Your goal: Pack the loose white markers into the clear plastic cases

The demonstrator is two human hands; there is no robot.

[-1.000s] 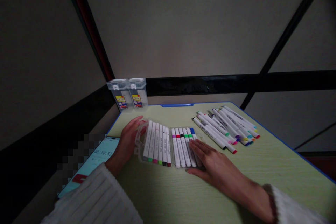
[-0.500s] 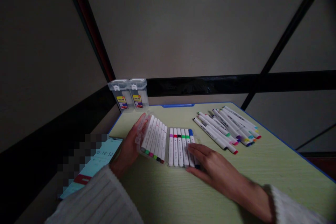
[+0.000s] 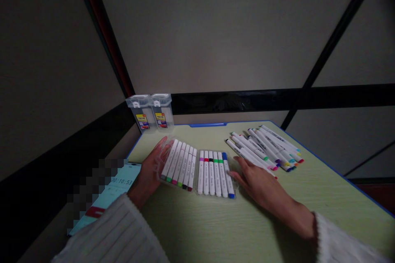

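Note:
A clear plastic marker case [image 3: 236, 191] lies opened out on the table, with a row of white markers in each half. Its left half, tilted up, holds markers [image 3: 182, 164] with grey, green, pink, black and dark red ends toward me. My left hand [image 3: 149, 172] grips that half from its outer side, fingers partly hidden behind the plastic. In the right half, markers [image 3: 211, 176] show purple, red, black and green bands. The rightmost, a blue-ended marker [image 3: 228, 176], leans a little. My right hand [image 3: 259, 183] is beside it, thumb and fingers apart, holding nothing.
A loose pile of white markers [image 3: 268, 146] with coloured ends lies at the table's right rear. Two clear lidded boxes [image 3: 142, 117] with labels stand at the back left corner. A lit phone or tablet [image 3: 112, 193] showing a timer is by my left forearm.
My right hand has drawn back rightward off the right half of the case, uncovering the blue-ended marker. The left half has tipped lower and opened wider in my left hand.

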